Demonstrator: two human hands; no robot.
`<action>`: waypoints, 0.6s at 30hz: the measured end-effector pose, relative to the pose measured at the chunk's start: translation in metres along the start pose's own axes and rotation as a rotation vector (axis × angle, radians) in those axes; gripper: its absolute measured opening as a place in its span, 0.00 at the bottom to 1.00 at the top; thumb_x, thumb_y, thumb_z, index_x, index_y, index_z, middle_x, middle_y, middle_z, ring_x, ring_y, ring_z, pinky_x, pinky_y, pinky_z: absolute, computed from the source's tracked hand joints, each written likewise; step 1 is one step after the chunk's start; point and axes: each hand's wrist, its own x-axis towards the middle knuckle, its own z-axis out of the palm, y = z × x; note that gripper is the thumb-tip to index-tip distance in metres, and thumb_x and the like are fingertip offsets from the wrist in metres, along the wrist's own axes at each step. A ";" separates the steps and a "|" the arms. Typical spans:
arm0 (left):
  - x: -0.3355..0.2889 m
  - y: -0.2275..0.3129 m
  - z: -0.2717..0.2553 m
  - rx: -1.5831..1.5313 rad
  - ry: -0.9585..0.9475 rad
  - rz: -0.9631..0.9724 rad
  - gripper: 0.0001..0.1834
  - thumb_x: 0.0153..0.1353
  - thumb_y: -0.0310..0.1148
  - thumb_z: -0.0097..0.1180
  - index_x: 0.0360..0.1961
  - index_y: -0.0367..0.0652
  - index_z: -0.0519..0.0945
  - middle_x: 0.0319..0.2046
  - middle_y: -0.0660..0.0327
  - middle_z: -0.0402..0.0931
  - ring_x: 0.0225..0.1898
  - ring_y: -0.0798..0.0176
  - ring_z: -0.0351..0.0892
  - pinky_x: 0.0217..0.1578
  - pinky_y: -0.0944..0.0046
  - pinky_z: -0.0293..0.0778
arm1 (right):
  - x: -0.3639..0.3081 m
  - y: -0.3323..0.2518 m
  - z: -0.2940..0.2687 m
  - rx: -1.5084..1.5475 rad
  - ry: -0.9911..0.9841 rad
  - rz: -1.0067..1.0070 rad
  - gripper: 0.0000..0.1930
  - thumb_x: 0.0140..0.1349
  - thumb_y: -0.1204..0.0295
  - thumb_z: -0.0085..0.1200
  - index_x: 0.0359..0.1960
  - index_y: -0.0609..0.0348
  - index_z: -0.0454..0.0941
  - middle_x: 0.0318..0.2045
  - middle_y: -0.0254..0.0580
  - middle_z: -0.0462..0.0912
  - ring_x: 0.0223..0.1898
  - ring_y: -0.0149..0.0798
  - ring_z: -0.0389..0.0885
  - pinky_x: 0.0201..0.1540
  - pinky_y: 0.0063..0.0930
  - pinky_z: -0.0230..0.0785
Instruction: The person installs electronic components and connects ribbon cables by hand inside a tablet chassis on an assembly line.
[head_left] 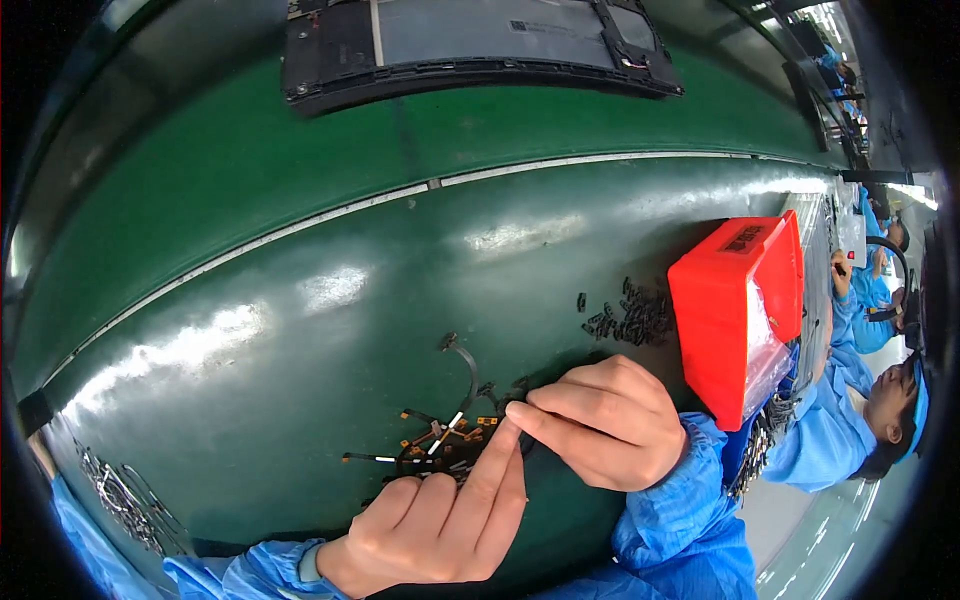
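My left hand and my right hand meet over the green table, fingertips touching. Both are closed in a pinch. Between the tips only a bit of something small and dark shows; the fingers hide the rest. Just beyond and left of them lies a loose pile of thin flex cables, black and white with orange-brown ends. One dark cable curves away from the pile toward the far side. Part of the pile is hidden by my left hand.
Small black parts lie heaped beside a tilted red bin with clear plastic inside. Metallic strips hang by it. More thin cables lie far left. Beyond a rail stands a black-framed panel. People in blue work at right.
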 end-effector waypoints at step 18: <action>0.008 -0.015 -0.017 -0.231 0.046 0.100 0.09 0.48 0.26 0.56 0.29 0.37 0.85 0.39 0.53 0.85 0.15 0.76 0.66 0.17 0.76 0.57 | 0.005 -0.005 0.001 -0.297 -0.044 -0.168 0.19 0.43 0.74 0.57 0.41 0.62 0.85 0.42 0.37 0.81 0.39 0.32 0.78 0.32 0.23 0.70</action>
